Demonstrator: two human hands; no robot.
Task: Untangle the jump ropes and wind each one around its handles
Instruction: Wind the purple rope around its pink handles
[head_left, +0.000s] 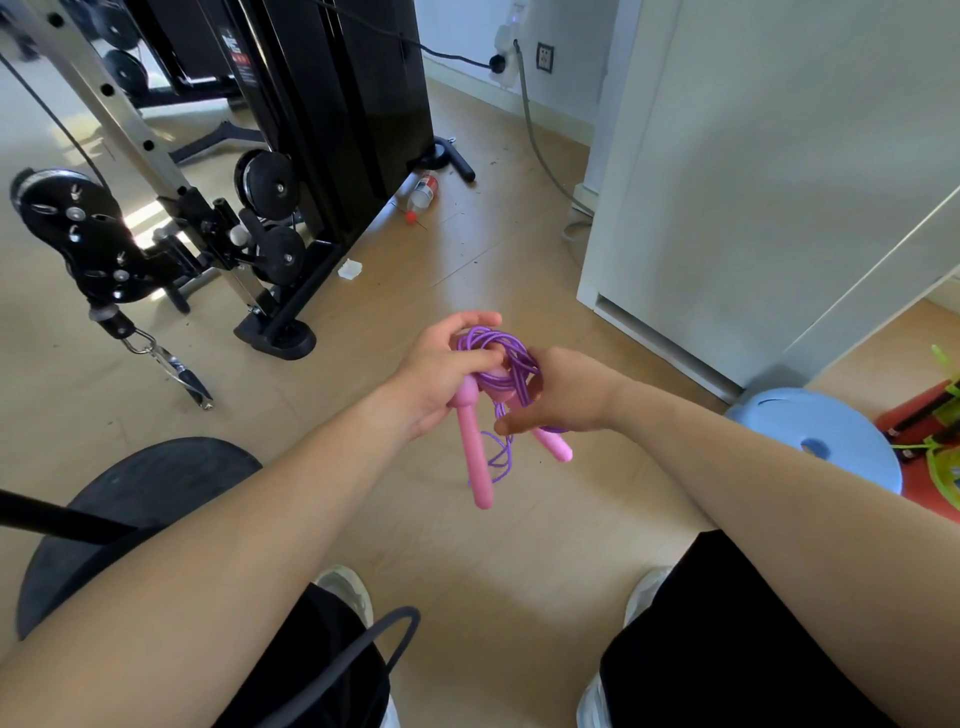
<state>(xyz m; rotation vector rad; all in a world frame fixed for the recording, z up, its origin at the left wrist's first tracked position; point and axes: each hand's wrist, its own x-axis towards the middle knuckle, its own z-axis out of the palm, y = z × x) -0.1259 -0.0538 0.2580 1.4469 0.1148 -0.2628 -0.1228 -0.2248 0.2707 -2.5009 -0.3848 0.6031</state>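
Observation:
A jump rope with a purple cord (501, 358) and two pink handles is held in front of me above the floor. My left hand (441, 374) grips the top of one pink handle (475, 457), which hangs straight down. My right hand (566, 392) holds the coiled cord and the other pink handle (556, 446), which slants down to the right. The cord is bunched in loops between both hands, with a loose loop dangling below. A green jump rope (943, 447) lies at the far right edge, partly cut off.
A black cable gym machine (270, 171) stands to the left, with a hanging clip (171, 364). A dark round plate (140, 499) lies at the lower left. A blue stool (821, 441) is on the right beside a white cabinet (753, 182). A bottle (423, 192) lies on the wooden floor.

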